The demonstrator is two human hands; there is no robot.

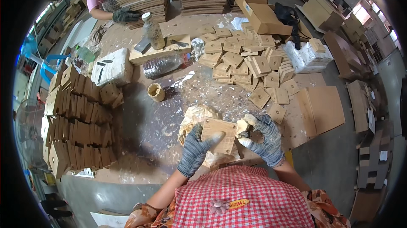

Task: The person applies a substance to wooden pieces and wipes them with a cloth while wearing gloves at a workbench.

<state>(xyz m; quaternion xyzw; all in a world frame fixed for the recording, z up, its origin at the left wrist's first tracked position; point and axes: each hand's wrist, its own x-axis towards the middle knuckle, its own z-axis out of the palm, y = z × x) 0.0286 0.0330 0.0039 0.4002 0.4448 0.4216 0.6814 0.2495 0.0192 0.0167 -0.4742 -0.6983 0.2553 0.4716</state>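
Observation:
Gloved in grey, my left hand (194, 151) grips a square wooden plate (222, 131) by its left side, thumb lying across its face. Small holes show near the plate's corners. At its right edge, my right hand (269, 140), also gloved, has its fingers curled round a cream-coloured putty-like lump (242, 126) with a dark part below it. The whitened thumb and fingertips partly hide what is held there; whether a tool is inside the lump is unclear. Under the plate lies a crumpled cream cloth or bag (196, 115).
Many loose wooden plates (233, 59) are heaped beyond my hands, to the right. Stacked plates (80, 124) stand at left. A putty-crusted cup (156, 93), a plastic bottle (164, 66) and flattened cardboard (323, 110) lie around. Across the table is another person's gloved hand (126, 15).

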